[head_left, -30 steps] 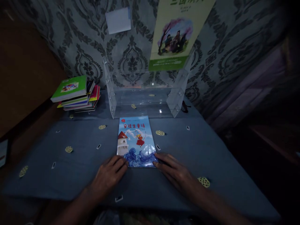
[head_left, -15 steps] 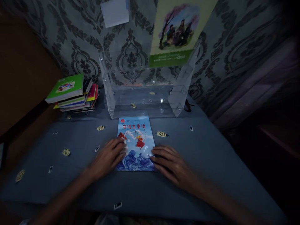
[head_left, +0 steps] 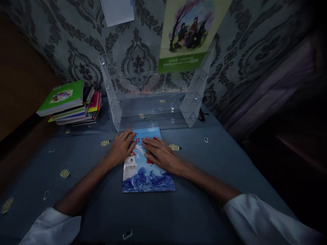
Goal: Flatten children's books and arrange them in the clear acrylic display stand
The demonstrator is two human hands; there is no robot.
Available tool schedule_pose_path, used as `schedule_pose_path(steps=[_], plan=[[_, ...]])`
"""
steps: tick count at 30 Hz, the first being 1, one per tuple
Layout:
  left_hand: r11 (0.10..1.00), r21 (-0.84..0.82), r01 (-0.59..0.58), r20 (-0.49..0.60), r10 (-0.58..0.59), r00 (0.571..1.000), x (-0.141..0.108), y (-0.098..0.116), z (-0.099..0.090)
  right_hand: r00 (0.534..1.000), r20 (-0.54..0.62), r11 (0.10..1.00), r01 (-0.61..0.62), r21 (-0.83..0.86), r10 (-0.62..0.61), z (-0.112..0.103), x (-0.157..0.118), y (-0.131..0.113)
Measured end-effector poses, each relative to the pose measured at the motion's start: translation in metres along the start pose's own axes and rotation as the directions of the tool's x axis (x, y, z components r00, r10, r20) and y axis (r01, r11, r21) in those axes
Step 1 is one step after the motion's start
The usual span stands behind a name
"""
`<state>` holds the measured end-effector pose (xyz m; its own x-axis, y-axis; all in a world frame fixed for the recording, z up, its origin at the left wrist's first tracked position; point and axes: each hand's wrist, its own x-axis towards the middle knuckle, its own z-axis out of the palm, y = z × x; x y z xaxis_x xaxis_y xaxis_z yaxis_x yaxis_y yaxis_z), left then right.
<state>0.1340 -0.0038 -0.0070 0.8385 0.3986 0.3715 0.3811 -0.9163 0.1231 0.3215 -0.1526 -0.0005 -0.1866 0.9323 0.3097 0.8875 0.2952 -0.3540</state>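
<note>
A thin blue book (head_left: 150,180) with red Chinese characters and a painted wave on its cover lies flat and closed on the blue cloth. On its upper left edge rests my left hand (head_left: 122,147), fingers stretched out and partly spread. My right hand (head_left: 162,154) lies flat across the middle and upper right of the cover, hiding part of the title and the red figure. Neither hand grips the book.
A clear acrylic rack (head_left: 190,110) stands behind the book, with a green-and-cream book (head_left: 178,64) on its upper part. At the left is a stack of books (head_left: 63,98). A white card (head_left: 117,13) is by the patterned wall. The tablecloth (head_left: 204,211) has pineapple prints.
Both hands have slid up the cover, away from me. My right hand has moved from the right edge onto the middle. The view has shifted slightly.
</note>
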Motion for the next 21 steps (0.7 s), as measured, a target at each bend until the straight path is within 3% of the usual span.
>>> schedule_pose_path(steps=[4,9,21], plan=[[1.000,0.002,-0.003,-0.017,0.003,1.000,-0.002,0.000,0.002,0.996,-0.017,0.996,-0.086,-0.031,0.085,0.004,0.013,0.016],[1.000,0.006,0.009,-0.004,-0.009,1.000,-0.003,0.001,0.003,0.973,-0.124,0.979,-0.201,-0.039,0.195,0.001,0.005,0.037],[0.998,-0.060,0.019,0.008,-0.018,1.000,-0.003,-0.002,0.001,0.943,-0.244,0.972,-0.204,0.116,0.227,0.002,-0.001,0.051]])
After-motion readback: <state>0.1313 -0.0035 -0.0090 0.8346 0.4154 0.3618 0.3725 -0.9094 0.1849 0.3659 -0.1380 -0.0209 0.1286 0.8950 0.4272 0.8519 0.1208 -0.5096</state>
